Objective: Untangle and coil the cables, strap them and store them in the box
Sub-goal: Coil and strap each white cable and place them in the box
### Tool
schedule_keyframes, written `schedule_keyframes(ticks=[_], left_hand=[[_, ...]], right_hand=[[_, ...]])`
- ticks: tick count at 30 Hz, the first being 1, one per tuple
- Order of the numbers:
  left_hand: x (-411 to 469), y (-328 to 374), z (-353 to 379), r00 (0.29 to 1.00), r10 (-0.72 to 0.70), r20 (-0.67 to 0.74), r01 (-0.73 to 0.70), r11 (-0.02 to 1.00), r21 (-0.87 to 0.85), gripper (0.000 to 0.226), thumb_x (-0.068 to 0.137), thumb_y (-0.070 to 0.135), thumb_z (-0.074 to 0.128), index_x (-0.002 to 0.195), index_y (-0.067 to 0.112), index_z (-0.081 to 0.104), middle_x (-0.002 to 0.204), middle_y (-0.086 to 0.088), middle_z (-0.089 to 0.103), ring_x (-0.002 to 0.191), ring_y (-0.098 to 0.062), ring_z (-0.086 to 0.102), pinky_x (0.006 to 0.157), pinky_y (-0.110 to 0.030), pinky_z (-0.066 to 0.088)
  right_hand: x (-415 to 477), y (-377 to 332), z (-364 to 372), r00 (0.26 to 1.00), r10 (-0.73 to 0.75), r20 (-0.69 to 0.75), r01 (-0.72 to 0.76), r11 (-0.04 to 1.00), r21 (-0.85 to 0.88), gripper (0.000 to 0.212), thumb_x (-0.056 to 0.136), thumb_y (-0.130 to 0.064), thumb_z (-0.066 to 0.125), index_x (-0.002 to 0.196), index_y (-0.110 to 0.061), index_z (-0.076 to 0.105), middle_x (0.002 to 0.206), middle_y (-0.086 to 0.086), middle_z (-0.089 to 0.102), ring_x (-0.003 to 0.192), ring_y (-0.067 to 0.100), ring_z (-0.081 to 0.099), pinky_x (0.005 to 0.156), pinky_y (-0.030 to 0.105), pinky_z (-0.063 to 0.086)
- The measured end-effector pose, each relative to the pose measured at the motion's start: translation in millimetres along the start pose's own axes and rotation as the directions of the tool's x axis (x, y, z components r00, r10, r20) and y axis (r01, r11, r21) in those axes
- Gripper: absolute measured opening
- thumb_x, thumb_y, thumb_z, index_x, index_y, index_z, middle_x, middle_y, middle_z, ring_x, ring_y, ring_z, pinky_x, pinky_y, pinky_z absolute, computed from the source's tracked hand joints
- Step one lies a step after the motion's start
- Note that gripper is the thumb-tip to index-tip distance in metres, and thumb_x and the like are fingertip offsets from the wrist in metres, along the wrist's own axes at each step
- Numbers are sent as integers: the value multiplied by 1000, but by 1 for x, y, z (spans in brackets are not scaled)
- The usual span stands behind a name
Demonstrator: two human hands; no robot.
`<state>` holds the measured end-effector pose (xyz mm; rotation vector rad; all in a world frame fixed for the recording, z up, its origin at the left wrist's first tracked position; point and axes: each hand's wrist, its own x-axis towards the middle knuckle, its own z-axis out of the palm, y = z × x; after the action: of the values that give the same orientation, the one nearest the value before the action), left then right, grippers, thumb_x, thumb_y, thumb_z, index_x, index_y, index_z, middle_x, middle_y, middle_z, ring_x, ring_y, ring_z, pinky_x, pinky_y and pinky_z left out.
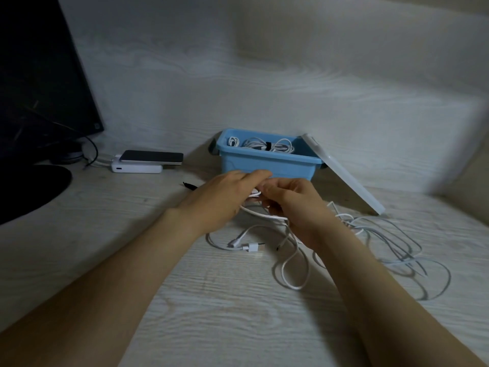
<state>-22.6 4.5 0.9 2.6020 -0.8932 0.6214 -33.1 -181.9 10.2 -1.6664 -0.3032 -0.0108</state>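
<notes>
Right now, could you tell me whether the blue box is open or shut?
Open: the blue box shows coiled cables inside, and its white lid leans against its right side.

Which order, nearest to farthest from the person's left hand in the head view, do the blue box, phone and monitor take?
1. The blue box: directly behind the left hand, which holds a white cable.
2. The phone: farther off to the left, lying on a power bank.
3. The monitor: farthest, at the far left.

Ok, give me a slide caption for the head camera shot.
Left hand and right hand handle a white cable before the blue box of coiled cables.
</notes>
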Motion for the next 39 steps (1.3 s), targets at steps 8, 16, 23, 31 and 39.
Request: schedule_keyframes(ticks=[8, 16, 23, 31, 39], left_hand=[[0, -8, 6, 970, -244, 14, 230, 892, -389, 28, 98, 2, 59, 108, 24, 73, 93, 11, 77, 91, -4, 72, 85, -37, 59], [4, 8, -6, 984, -168, 66, 164, 675, -720, 27, 113, 29, 44, 114, 24, 70, 91, 8, 75, 88, -8, 69, 86, -32, 55], [10, 19, 6, 962, -222, 157, 220, 297, -929, 46, 112, 50, 32, 141, 29, 60, 144, 8, 64, 134, -18, 60, 106, -43, 49], [14, 14, -2, 774, -569, 277, 206, -188, -960, 49, 114, 44, 29, 100, 10, 63, 102, -17, 73, 89, -28, 72, 83, -41, 56], [23, -1, -5, 605, -733, 311, 4, -387, -922, 50, 110, 58, 30, 76, 23, 41, 56, 4, 35, 45, -13, 40, 59, -33, 52]], right_hand=[[-10, -15, -1, 977, -201, -73, 203, 979, 24, 49, 106, -30, 51, 79, 8, 65, 49, 10, 53, 51, 36, 49, 55, 36, 51], [-6, -11, 3, 981, -184, -59, 189, 977, 99, 24, 108, -20, 58, 110, 3, 59, 72, 9, 66, 58, 26, 59, 44, 31, 47], [1, -2, 4, 963, -208, -169, 195, 976, -93, 22, 100, -19, 72, 89, -1, 69, 72, 13, 73, 49, 19, 63, 47, 32, 52], [-1, 0, 7, 1000, -17, -21, 9, 953, -303, 34, 90, -16, 79, 114, -16, 54, 82, 13, 78, 68, 21, 70, 76, 46, 61], [-12, -12, 14, 972, 117, 205, -51, 951, -305, 15, 96, -4, 67, 106, -13, 62, 87, 15, 79, 62, 17, 64, 54, 27, 51]])
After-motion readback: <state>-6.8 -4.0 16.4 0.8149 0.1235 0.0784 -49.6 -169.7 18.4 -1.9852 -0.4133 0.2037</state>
